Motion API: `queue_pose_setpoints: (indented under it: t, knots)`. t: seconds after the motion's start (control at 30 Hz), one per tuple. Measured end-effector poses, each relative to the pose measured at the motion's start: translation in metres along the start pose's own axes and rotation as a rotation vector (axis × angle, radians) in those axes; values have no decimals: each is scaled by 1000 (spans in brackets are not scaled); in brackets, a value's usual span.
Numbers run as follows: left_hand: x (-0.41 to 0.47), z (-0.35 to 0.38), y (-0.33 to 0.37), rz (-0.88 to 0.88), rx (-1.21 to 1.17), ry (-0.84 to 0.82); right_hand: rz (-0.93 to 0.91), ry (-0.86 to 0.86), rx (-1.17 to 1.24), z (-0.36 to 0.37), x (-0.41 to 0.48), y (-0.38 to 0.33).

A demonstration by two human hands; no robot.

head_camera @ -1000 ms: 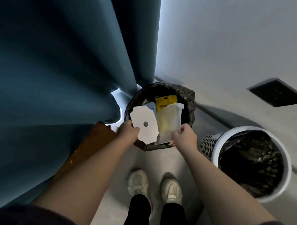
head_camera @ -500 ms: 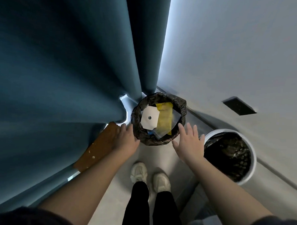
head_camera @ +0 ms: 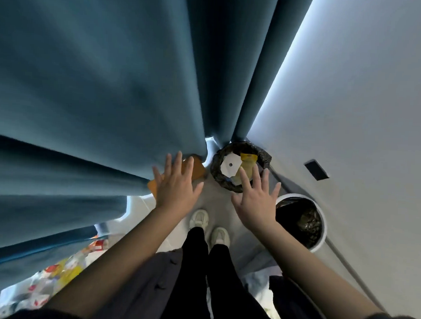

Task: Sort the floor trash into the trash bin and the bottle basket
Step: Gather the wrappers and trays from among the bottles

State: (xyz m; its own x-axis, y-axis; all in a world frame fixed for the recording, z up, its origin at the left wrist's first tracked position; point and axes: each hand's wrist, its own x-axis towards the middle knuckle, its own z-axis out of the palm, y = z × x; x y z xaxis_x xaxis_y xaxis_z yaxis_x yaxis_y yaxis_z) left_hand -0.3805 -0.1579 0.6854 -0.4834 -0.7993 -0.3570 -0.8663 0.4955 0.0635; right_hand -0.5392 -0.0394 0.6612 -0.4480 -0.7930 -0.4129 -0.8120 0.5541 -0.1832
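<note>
A small trash bin lined with a black bag stands on the floor by the curtain and wall. Inside it lie a white card with a hole and a yellow wrapper. My left hand hovers with fingers spread, left of the bin and holding nothing. My right hand is spread too, its fingertips over the bin's near rim, empty. A white round basket lined with a dark bag stands to the right. More trash lies scattered on the floor at lower left.
A heavy teal curtain fills the left and top. A brown board lies under its hem beside the bin. A white wall with a dark vent runs along the right. My shoes stand between the two containers.
Both hands let go of the white card and yellow wrapper, which now lie in the black-lined bin. The hands opened and drew back as my head rose away from the floor.
</note>
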Motion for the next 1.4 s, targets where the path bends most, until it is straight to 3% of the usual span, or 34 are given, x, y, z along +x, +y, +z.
queue_pose_setpoints:
  t: [0.4, 0.67, 1.07, 1.4]
  knots:
    - [-198, -5, -72, -506, -94, 195, -627, 2, -225, -19, -100, -110]
    - [-312, 36, -147, -861, -218, 153, -945, -29, -327, 25, -168, -229]
    - [-513, 105, -310, -1208, -362, 110, -1151, -214, -416, 154, -330, -410]
    - [-548, 168, -360, -1384, -572, -17, -1253, -356, -623, 202, -327, -482]
